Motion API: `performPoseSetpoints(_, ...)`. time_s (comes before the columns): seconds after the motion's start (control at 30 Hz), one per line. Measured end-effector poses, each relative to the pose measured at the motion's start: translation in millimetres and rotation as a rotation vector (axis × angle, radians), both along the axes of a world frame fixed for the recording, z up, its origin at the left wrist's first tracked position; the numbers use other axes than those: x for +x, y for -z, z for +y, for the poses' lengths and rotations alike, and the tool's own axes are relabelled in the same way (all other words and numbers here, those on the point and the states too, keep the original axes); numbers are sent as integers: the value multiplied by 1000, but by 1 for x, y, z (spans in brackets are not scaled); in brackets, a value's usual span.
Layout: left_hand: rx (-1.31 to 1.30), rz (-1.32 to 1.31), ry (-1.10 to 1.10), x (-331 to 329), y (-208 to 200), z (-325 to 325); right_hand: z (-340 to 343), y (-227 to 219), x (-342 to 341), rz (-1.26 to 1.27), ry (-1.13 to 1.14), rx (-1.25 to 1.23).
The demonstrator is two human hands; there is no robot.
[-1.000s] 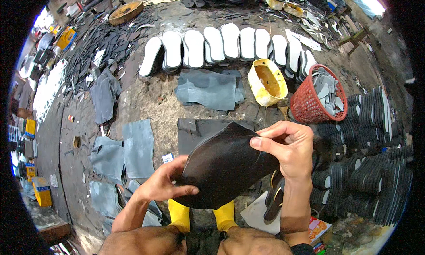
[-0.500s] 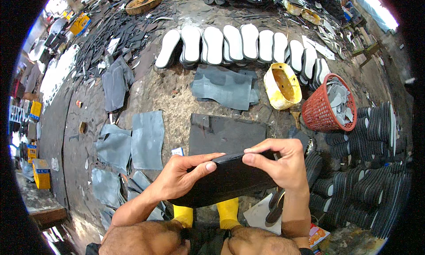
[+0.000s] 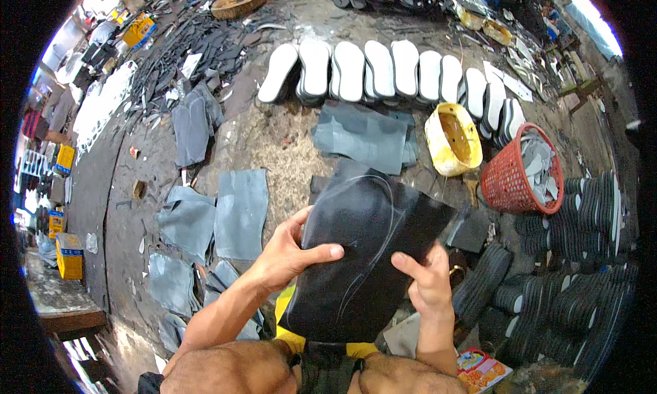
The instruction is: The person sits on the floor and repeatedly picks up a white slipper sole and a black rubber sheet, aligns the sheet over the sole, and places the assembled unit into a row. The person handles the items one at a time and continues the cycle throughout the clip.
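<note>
Between my hands is a black rubber sheet (image 3: 356, 257), held tilted over my lap with its broad face toward me. A pale sole outline is drawn on it. My left hand (image 3: 291, 254) grips the left edge, thumb on the face and fingers behind. On the opposite edge my right hand (image 3: 426, 274) holds it the same way, its fingers partly hidden. Beyond the sheet lie grey rubber sheets (image 3: 363, 137), and a yellow container (image 3: 448, 154) of brownish stuff stands to their right. A row of white-topped soles (image 3: 349, 72) stretches across the floor behind them.
A red plastic basket (image 3: 499, 178) holds grey offcuts at the right. Stacks of dark soles (image 3: 582, 284) fill the floor below it. More grey sheets (image 3: 239, 213) lie at the left. Black scraps (image 3: 185, 48) are heaped at the far left, near a round wooden block (image 3: 239, 3).
The black sheet has turned from nearly edge-on to face me, revealing the drawn outline. My right hand has moved down along its side. The view has shifted slightly left.
</note>
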State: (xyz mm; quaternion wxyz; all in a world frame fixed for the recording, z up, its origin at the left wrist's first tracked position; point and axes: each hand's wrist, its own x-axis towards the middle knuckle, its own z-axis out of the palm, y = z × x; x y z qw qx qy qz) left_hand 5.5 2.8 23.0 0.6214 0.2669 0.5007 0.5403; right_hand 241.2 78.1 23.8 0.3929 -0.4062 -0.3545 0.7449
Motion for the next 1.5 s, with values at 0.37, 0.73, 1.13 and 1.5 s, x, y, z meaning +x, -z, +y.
performPoseSetpoints(0.37,-601,-384,8,41,121,-95,102,62,-51,-854,-756,618)
performPoseSetpoints(0.73,228,1629,786,-7,190,-87,-47,205,-56,-872,-860,1332)
performPoseSetpoints(1.13,289,1607,743,-12,183,-78,12,210,43,-1287,-596,1039)
performPoseSetpoints(1.5,-412,191,-183,1,192,-45,-2,197,78,-734,100,-219)
